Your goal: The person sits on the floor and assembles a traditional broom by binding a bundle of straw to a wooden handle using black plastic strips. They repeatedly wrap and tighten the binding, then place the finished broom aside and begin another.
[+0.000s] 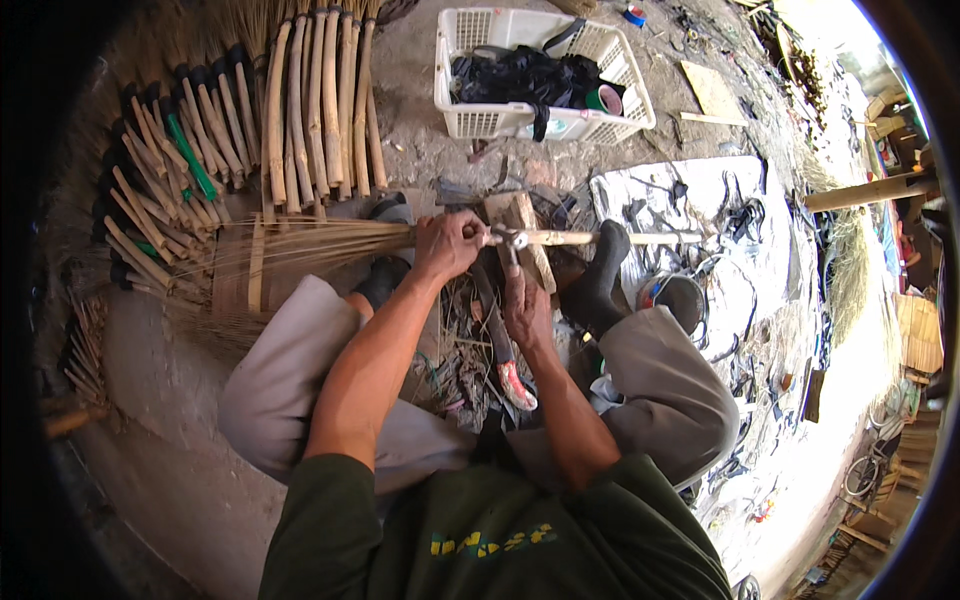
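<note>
My left hand (450,243) is closed around a broom (575,238) where its stiff bristles meet the pale wooden handle. The bristles (330,238) fan out to the left, and the handle runs right, past my booted foot. In my right hand (527,312) is a hammer (513,240), its metal head up against the handle just right of my left fingers. Under the handle lies a wooden block (537,262). Between my legs, a blade with a red and white grip (515,385) rests on scraps; it may be a large knife.
Many finished-looking brooms (325,100) are stacked at the far left. A white plastic basket (460,122) holds black strips and a roll of tape. To the right, a white sheet (735,180) carries dark scraps, with a bucket (680,298) beside my knee.
</note>
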Demonstrator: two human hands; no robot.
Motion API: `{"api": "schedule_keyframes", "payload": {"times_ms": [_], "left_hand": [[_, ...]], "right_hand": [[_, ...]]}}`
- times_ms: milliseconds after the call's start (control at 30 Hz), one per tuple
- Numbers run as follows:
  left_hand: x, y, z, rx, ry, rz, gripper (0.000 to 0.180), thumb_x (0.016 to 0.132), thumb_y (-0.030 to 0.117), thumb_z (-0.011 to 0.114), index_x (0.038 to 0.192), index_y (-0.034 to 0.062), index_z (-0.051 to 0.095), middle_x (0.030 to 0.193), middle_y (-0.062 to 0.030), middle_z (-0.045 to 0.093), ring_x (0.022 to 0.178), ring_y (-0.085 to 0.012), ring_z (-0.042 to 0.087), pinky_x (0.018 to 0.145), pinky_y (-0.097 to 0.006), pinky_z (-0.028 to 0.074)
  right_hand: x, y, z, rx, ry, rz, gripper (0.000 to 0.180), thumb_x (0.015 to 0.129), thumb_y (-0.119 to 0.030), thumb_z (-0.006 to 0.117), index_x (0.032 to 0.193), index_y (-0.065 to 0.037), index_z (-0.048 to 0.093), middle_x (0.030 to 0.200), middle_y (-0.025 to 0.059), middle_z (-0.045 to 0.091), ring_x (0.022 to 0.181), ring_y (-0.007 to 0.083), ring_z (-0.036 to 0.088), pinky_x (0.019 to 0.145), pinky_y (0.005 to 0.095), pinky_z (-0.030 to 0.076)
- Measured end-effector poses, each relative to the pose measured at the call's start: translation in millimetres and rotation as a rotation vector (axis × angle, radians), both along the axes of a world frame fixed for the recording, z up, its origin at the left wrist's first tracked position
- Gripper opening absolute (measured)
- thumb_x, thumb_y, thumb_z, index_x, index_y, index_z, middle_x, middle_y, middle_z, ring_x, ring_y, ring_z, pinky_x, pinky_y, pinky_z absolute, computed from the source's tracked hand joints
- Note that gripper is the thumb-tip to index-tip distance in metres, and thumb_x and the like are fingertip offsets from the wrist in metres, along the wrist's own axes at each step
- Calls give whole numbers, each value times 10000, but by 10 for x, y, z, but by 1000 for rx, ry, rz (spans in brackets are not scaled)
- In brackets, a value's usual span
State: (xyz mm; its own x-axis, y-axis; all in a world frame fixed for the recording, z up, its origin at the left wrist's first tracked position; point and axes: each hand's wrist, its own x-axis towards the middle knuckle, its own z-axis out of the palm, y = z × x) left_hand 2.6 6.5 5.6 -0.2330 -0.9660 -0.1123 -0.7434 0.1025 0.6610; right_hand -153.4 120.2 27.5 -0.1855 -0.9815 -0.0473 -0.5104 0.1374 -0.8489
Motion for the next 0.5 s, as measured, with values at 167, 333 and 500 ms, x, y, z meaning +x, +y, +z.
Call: {"api": "schedule_keyframes", "payload": {"times_ms": [167, 333, 500], "left_hand": [[-9, -10, -30, -54, -36, -16, 146, 800, 275, 750, 845, 141, 715, 808, -50, 736, 827, -273, 702, 845, -445, 457], [10, 8, -48, -89, -18, -31, 209, 789, 285, 760, 902, 122, 696, 845, -70, 737, 876, -289, 709, 838, -440, 499], [43, -49, 29, -24, -201, -158, 372, 783, 248, 772, 1108, 100, 667, 1035, -128, 734, 966, -319, 697, 939, -459, 446]], "right_hand": [[11, -27, 104, 66, -166, -14, 488, 1072, -424, 373, 995, -2, 605, 809, 306, 625, 852, 533, 603, 725, 556, 467], [-82, -83, -23, 161, 5, -43, 531, 1070, -463, 345, 1025, -12, 622, 868, 308, 638, 879, 541, 591, 761, 569, 464], [-64, 37, -137, 140, -101, -60, 509, 1075, -437, 366, 965, 11, 581, 802, 308, 599, 800, 549, 558, 712, 561, 425]]}}
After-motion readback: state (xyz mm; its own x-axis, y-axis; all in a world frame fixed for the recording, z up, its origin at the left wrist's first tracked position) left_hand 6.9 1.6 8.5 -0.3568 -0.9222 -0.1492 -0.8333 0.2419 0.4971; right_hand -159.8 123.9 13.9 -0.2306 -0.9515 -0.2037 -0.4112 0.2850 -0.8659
